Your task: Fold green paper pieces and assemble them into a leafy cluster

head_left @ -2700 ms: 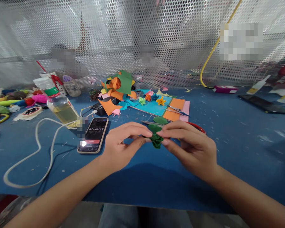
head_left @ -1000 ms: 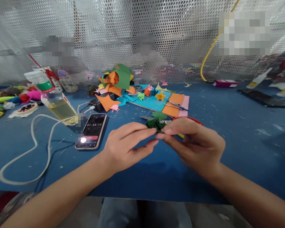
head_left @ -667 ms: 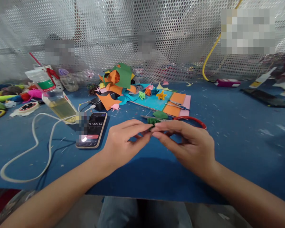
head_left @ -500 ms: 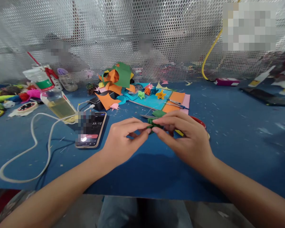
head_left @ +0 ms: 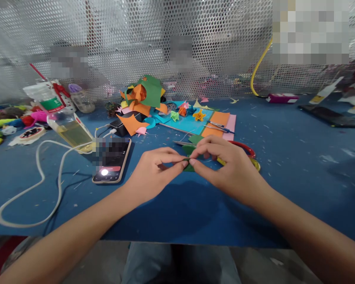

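Note:
Between the fingertips of both hands is a small piece of dark green paper [head_left: 188, 167], held just above the blue table. My left hand [head_left: 158, 169] pinches its left side with thumb and forefinger. From the other side, my right hand [head_left: 225, 159] pinches it too, and the fingers hide part of it. Behind the right hand lie scissors [head_left: 246, 148] with red and yellow handles, partly covered, their blades pointing left. Another flat green paper piece [head_left: 195, 139] lies by the blades.
Folded paper flowers, including an orange one [head_left: 199, 115], sit on blue paper [head_left: 189, 125] beyond the hands. Paper scraps [head_left: 149, 92] pile up behind. At left are a phone [head_left: 114, 163], a white cable [head_left: 35, 189] and a bottle [head_left: 72, 126]. A dark phone [head_left: 331, 116] lies at right.
The green paper has been turned between the fingers: a bunched, folded shape showed before, now a thin edge with flat parts above and below. The right-hand fingers have shifted slightly, uncovering more of the scissors.

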`<state>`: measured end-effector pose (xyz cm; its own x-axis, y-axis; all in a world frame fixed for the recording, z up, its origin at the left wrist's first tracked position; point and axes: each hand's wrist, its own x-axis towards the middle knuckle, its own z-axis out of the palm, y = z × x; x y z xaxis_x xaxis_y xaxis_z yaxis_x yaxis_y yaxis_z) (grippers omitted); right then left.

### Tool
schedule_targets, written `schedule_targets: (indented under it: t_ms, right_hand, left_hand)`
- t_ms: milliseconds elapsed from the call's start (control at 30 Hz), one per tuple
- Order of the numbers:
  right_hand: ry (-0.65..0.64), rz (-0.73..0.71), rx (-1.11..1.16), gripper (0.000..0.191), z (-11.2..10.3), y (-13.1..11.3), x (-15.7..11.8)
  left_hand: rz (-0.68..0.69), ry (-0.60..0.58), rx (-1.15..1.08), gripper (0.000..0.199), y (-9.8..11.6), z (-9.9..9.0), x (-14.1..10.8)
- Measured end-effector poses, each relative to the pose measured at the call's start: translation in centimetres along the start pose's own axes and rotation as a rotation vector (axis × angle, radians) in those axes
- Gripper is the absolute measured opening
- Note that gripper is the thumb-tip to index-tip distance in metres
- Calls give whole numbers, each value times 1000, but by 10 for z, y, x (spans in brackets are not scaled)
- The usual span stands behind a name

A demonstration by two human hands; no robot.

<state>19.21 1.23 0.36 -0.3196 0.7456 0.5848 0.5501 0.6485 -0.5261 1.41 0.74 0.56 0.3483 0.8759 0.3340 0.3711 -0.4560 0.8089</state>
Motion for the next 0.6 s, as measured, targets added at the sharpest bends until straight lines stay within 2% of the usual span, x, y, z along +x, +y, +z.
schedule_targets:
  t_ms: [167, 433, 600]
  right_hand:
    - [-38, 12, 18, 6, 1, 1, -1]
    - [-76, -5, 25, 5, 0, 6, 0]
    - [-71, -15, 17, 5, 1, 4, 0]
  left_hand:
    - [-65, -10, -69, 12, -2, 0, 1]
    - [-145, 16, -52, 11, 0, 0, 1]
    - [-102, 26, -6, 14, 0, 0, 1]
